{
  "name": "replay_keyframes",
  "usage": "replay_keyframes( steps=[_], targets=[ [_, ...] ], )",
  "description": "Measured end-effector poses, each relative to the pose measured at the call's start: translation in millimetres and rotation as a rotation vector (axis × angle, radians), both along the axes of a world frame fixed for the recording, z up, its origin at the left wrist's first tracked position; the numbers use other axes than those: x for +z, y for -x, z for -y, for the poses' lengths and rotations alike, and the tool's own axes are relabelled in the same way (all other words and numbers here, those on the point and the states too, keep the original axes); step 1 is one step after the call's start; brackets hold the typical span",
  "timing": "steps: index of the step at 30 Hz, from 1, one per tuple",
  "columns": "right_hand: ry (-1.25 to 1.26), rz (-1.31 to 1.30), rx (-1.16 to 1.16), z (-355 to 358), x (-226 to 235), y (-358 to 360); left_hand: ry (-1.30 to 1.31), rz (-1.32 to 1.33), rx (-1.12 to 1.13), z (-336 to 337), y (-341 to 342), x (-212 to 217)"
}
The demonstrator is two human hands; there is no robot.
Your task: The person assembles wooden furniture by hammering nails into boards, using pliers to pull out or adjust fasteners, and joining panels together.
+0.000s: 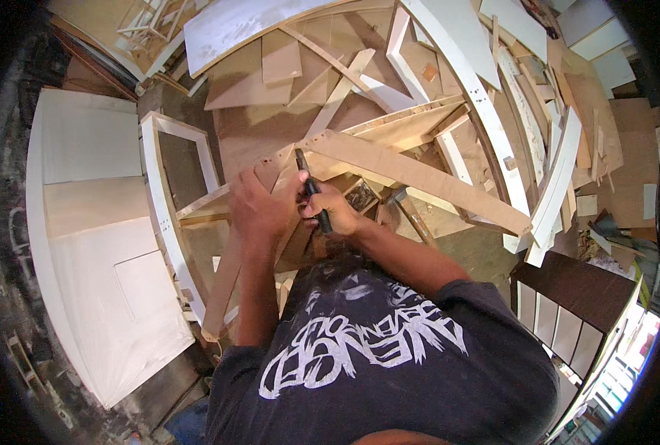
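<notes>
Gripping a dark marker in your right hand, you have the fingers curled tight around its barrel, and its tip points up and away from you toward the end of a long brown board. That board runs from beside your hands out to the right, slanting across the heap of offcuts on the floor. Your left hand lies just left of the right one, palm down with the fingers bent, pressing on a narrow brown strip that slants down toward your left side; the thumb side meets the marker hand, so the two hands touch. Whether the marker tip actually rests on the wood you cannot tell from here. Left of your hands stands a white-edged frame with open panels, and beyond it, at the left edge of the floor, lies a big white panel. A curved white rail arcs through the scrap above and right of your hands. At the lower right sits a dark brown cabinet.
</notes>
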State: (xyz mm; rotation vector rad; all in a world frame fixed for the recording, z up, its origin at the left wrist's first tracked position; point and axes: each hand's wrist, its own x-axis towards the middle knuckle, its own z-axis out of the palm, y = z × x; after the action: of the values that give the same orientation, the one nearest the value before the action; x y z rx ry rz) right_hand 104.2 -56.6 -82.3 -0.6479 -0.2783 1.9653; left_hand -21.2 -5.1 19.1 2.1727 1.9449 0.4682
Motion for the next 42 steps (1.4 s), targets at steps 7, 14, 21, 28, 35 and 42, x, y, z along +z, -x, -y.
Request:
replay_keyframes(
  steps=[7, 14, 21, 28, 35, 42],
  targets=[
    [-0.058, 0.137, 0.015, -3.4, -8.5, -1.8, -0.188, 0.663, -0.094, 89.2, 17.3, -62.7],
    [-0.052, 0.332, 0.105, -5.2, 6.3, -16.8, 1.027, 1.703, -0.107, 55.6, 22.7, -88.4],
    [-0.757, 1.42, 0.126, -17.5, 18.0, -24.2, 1.228, 1.132, -0.129, 25.2, 30.2, -60.1],
    [-0.064, 1.249, 0.16, -25.8, 27.7, -3.9, 1.173, 1.224, -0.201, 27.6, 30.6, -85.7],
    [-0.065, 1.447, 0.23, -32.0, 41.2, -14.1, 1.177, 1.128, -0.317, 25.0, 29.1, -107.3],
    [-0.079, 1.243, 0.156, -31.3, -4.1, -17.2, 1.043, 1.142, -0.213, 35.6, 23.1, -93.4]
  ],
)
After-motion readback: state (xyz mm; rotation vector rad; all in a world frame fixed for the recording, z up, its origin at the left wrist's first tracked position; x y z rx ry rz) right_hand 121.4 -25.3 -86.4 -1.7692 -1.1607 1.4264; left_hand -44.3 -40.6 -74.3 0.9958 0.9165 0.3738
